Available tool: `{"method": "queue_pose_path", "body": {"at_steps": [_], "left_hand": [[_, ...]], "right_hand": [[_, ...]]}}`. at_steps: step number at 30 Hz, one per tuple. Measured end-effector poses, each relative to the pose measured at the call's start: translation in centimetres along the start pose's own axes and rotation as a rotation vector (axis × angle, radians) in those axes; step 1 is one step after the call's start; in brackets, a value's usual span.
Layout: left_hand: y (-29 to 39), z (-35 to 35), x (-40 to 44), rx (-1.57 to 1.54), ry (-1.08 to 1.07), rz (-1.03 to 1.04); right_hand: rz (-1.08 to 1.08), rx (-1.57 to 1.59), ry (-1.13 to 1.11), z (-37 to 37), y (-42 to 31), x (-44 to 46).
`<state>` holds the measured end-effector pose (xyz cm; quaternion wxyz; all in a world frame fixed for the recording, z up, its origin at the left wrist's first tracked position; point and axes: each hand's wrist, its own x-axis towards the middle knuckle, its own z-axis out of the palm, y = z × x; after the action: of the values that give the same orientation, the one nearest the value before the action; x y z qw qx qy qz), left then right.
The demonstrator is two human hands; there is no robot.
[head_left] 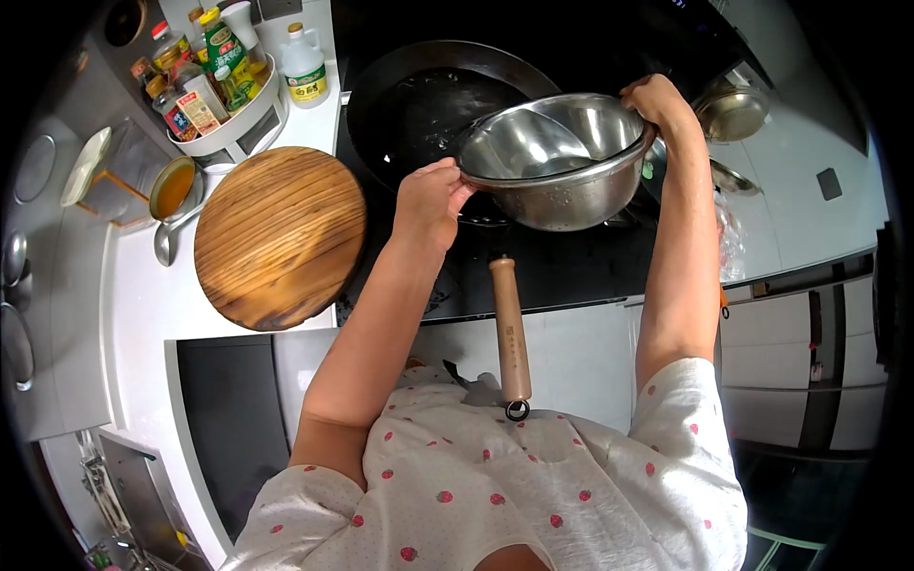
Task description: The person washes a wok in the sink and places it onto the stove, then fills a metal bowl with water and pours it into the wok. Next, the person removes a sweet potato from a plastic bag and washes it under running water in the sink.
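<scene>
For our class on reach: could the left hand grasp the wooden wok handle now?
Probably not: the left hand holds the steel bowl, though nothing covers the wooden wok handle.

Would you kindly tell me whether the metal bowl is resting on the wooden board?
No, the left hand and right hand hold the metal bowl at its rim, to the right of the board.

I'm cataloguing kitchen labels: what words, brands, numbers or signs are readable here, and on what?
"白醋", apparently, on the clear bottle.
Wooden pan handle: vertical characters, too small to read.
Green bottle and other condiments in the white rack: labels too blurred.
Lit display at top edge: too small.
</scene>
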<state>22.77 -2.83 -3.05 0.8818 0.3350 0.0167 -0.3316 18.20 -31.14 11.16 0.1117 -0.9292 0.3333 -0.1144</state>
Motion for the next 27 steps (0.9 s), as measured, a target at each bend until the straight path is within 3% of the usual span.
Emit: {"method": "queue_pose_path", "body": {"at_steps": [22,25,27], "left_hand": [[-1.0,0.3,0.8,-0.052,-0.081,-0.047],[-0.3,1.7,0.2,0.012,0.041,-0.031],[0.4,2.9,-0.5,0.019,0.063,0.022]], "right_hand": [[0.080,-0.161,0.000,-1.6,-1.8,-0.4],[0.046,-0.142,-0.033,-1.4,-0.3,0.0],[0.080,0.106,-0.005,-1.8,0.3,-1.6]]}}
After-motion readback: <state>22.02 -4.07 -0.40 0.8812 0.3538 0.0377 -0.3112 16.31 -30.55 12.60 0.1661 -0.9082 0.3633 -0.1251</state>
